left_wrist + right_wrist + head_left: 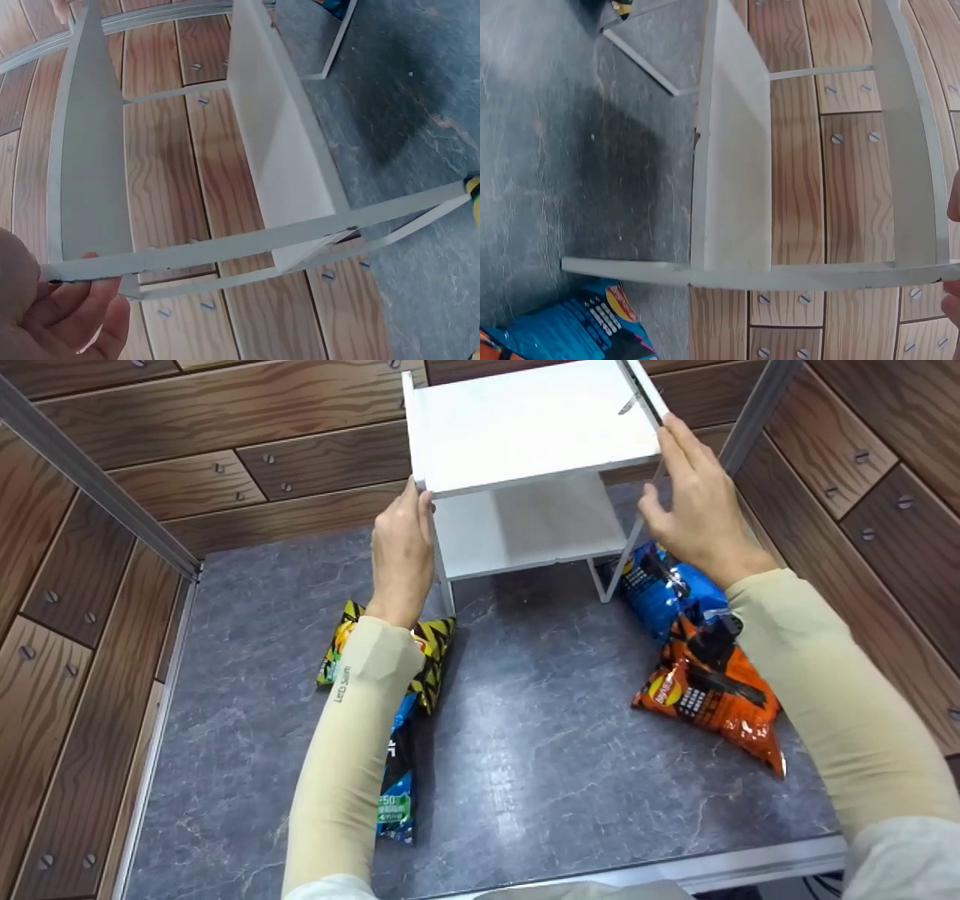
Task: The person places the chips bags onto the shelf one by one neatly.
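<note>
So both hands are on a small white two-tier shelf (525,435) standing at the back of the grey marbled bench (540,750). The left hand (401,551) has its fingers (79,304) curled round the shelf's front-left corner, right at the top board's edge, thumb side pressed against the post. Just below that wrist, half hidden under the beige sleeve (352,735), lies a yellow-and-black chip bag (431,649), and further down the forearm a blue bag (396,787) pokes out from under the arm.

Between the two hands you get the shelf's top board and the lower board (525,529) beneath it, both bare white. The wrist views show the frame's thin white legs touching the bench.

The right hand (694,506) grips the front-right side of the shelf, fingers wrapped on the upper edge and thumb down along the right post. Right under that wrist sits another blue chip bag (660,589), close to the shelf's right leg, with an orange chip bag (709,690) touching it and lying nearer the person. Wood-pattern walls (225,450) surround everything.
</note>
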Demonstrator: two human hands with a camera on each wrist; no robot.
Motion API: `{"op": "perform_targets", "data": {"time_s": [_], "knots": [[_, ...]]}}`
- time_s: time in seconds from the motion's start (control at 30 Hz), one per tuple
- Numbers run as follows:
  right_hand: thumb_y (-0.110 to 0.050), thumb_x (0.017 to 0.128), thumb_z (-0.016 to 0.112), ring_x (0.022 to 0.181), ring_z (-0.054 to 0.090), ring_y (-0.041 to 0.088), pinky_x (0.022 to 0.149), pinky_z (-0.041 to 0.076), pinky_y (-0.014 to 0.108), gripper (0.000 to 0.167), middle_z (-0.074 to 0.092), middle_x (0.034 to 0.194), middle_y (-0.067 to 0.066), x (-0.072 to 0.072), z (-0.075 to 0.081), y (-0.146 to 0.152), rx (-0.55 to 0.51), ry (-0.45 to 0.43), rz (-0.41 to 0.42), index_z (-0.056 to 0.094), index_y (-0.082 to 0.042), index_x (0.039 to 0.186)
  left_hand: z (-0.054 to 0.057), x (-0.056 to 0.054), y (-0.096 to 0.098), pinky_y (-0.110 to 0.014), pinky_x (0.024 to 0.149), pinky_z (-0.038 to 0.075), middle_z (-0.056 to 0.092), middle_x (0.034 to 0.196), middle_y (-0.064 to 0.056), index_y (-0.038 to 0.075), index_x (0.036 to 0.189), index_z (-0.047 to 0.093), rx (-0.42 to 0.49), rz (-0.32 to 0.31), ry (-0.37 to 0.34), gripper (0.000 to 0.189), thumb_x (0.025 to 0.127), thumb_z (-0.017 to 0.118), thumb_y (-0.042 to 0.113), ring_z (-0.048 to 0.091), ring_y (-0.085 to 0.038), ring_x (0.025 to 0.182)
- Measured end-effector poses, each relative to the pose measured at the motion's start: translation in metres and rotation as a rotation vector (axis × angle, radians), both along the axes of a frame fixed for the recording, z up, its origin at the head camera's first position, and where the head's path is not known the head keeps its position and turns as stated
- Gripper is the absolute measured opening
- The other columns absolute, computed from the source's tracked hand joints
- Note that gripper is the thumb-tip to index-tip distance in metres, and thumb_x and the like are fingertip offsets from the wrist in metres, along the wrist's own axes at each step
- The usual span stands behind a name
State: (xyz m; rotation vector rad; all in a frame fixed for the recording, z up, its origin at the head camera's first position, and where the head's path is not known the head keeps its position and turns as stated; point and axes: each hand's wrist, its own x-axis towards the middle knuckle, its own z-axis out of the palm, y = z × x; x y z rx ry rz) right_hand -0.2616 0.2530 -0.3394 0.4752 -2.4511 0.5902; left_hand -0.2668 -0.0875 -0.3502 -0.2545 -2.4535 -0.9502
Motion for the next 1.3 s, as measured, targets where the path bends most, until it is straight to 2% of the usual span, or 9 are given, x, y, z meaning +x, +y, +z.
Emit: {"op": "perform_targets", "data": {"time_s": [0.17,0.27,0.47,0.7,0.9,0.97,1.13,1.23,1.3], "knots": [[-0.010,0.094,0.057,0.143,0.038,0.039,0.121,0.028,0.050,0.059,0.035,0.158,0.019,0.001,0.000,-0.007,-0.044,-0.002,0.010,0.038,0.006,0.148,0.005,-0.002,-0.008,-0.037,0.077,0.056,0.072,0.091,-0.013,0.001,0.122,0.065,-0.026,0.017,-0.014,0.040,0.107,0.039,0.027,0.069,-0.025,0.083],[-0.010,0.094,0.057,0.142,0.039,0.040,0.121,0.029,0.049,0.058,0.036,0.158,0.019,0.005,0.000,-0.010,-0.058,-0.009,0.018,0.040,0.007,0.147,0.006,-0.001,-0.012,-0.037,0.073,0.054,0.071,0.086,-0.012,0.004,0.109,0.067,-0.037,0.013,-0.036,0.038,0.107,0.039,0.029,0.067,-0.024,0.078],[-0.012,0.094,0.057,0.138,0.043,0.040,0.116,0.035,0.050,0.057,0.038,0.157,0.018,0.014,-0.001,-0.009,-0.082,0.007,0.035,0.042,0.005,0.146,0.006,0.006,-0.016,-0.035,0.064,0.046,0.068,0.080,-0.008,0.009,0.114,0.068,-0.058,0.004,-0.047,0.038,0.107,0.038,0.032,0.057,-0.021,0.068],[-0.010,0.093,0.058,0.135,0.046,0.041,0.110,0.041,0.055,0.056,0.041,0.155,0.017,0.023,-0.004,-0.006,-0.103,0.056,0.041,0.044,0.005,0.145,0.008,0.016,-0.015,-0.039,0.067,0.051,0.070,0.080,-0.009,0.006,0.107,0.068,-0.061,-0.024,-0.031,0.037,0.107,0.040,0.030,0.061,-0.023,0.070],[-0.007,0.091,0.059,0.133,0.048,0.042,0.110,0.041,0.054,0.056,0.042,0.154,0.018,0.031,-0.006,-0.004,-0.112,0.061,0.046,0.045,0.005,0.144,0.007,0.023,-0.017,-0.036,0.061,0.046,0.050,0.065,-0.004,0.004,0.093,0.065,-0.063,-0.040,-0.010,0.037,0.107,0.040,0.029,0.049,-0.022,0.061],[-0.006,0.091,0.059,0.133,0.048,0.041,0.111,0.041,0.053,0.056,0.043,0.154,0.017,0.034,-0.005,-0.003,-0.116,0.061,0.049,0.045,0.005,0.144,0.007,0.026,-0.017,-0.035,0.060,0.045,0.050,0.065,-0.004,0.004,0.094,0.065,-0.064,-0.049,0.000,0.037,0.107,0.040,0.028,0.048,-0.021,0.060],[-0.006,0.091,0.060,0.132,0.048,0.041,0.112,0.040,0.052,0.056,0.043,0.154,0.018,0.039,-0.006,-0.001,-0.127,0.063,0.049,0.046,0.005,0.144,0.006,0.032,-0.014,-0.037,0.061,0.050,0.067,0.074,-0.009,0.004,0.101,0.067,-0.078,-0.056,0.018,0.036,0.107,0.040,0.028,0.061,-0.024,0.064],[-0.006,0.091,0.060,0.132,0.048,0.041,0.112,0.041,0.052,0.057,0.041,0.155,0.017,0.041,-0.008,0.001,-0.120,0.067,0.041,0.044,0.005,0.145,0.004,0.032,-0.013,-0.039,0.063,0.053,0.069,0.077,-0.011,0.004,0.104,0.068,-0.100,-0.044,0.036,0.037,0.107,0.040,0.028,0.065,-0.027,0.069],[-0.005,0.091,0.059,0.132,0.048,0.040,0.111,0.042,0.052,0.058,0.040,0.156,0.017,0.041,-0.010,0.001,-0.098,0.079,0.031,0.043,0.005,0.146,0.003,0.032,-0.012,-0.039,0.066,0.055,0.070,0.081,-0.011,0.003,0.113,0.068,-0.111,-0.042,0.048,0.037,0.107,0.040,0.027,0.068,-0.027,0.073]]}}
